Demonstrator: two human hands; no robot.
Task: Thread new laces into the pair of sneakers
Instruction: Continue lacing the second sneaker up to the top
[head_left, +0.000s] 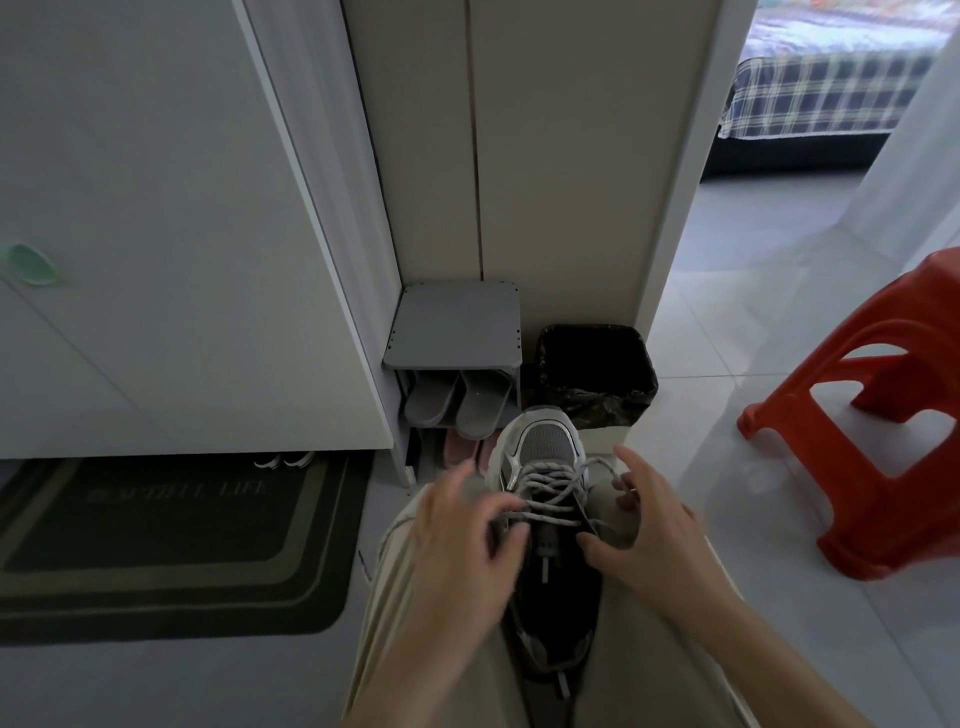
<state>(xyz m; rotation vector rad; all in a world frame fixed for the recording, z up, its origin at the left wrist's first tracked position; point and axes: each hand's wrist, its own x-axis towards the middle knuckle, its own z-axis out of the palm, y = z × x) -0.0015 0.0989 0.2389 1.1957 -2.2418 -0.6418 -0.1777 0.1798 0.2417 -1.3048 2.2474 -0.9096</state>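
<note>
A grey-and-white sneaker with a dark inside rests between my knees, toe pointing away. A pale speckled lace crosses its upper eyelets in several rows. My left hand is at the shoe's left side, fingertips pinching the lace near a left eyelet. My right hand is at the shoe's right side, fingers curled around a loop of the lace, thumb against the tongue. The second sneaker is not in view.
A grey shoe rack with grey slippers stands against the wall ahead, beside a black-lined bin. A red plastic stool stands at right, a dark doormat at left, a white cabinet door above it.
</note>
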